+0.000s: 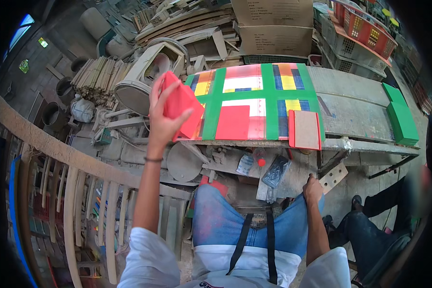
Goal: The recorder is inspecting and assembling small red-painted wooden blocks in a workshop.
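1. At the desk's [353, 93] 9 o'clock end: left grip [164, 124] half-open, holding red piece [176, 98].
2. Right grip [313, 189], 4 o'clock: curled on thigh [295, 213], contents unclear.
3. Loosened hold could drop red piece.

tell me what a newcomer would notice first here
Probably the bright red piece held up in the left hand, near the left end of the bench. Next comes the green-banded sheet spread over the bench's left and middle, then the vivid green blocks at its right end.
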Demonstrator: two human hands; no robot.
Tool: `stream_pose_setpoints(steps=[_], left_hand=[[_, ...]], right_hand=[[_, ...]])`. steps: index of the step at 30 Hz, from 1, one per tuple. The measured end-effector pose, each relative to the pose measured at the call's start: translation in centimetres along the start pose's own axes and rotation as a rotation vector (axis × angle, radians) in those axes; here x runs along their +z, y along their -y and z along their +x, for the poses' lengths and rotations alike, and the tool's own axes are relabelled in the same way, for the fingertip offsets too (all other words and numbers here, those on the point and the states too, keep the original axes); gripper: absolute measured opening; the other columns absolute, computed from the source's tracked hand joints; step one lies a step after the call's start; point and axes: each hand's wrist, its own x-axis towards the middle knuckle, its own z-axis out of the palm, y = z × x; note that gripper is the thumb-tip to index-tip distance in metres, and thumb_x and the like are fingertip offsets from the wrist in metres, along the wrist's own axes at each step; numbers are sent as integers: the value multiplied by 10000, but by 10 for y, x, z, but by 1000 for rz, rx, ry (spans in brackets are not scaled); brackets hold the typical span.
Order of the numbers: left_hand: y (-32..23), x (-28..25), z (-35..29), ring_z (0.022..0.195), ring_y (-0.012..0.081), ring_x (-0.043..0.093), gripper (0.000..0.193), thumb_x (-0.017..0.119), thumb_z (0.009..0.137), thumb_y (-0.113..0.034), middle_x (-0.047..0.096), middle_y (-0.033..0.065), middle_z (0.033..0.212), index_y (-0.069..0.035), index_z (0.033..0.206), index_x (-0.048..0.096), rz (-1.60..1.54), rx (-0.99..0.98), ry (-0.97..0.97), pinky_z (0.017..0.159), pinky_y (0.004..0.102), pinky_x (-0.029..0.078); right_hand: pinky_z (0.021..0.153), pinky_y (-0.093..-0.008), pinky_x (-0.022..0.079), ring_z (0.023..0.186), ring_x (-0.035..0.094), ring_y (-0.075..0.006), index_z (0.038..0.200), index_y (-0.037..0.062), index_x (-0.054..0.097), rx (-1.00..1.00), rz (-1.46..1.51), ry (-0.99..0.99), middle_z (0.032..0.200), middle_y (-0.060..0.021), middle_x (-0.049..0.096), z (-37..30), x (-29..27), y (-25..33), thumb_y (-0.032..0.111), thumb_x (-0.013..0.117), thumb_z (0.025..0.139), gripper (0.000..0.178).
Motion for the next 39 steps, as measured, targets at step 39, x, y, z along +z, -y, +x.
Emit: stream_pose_setpoints(steps=[39], left_hand=[[-185,-6,-151,1209,381,472,909,788,527,-506,470,257,1340,28,1232,580,-873,23,73,1028,469,331]], right_hand=[[1031,-399,402,1207,543,-322,1078,-14,664,-1274,914,-215,1190,-158,631,-183,-239,149,-141,496,782,363]])
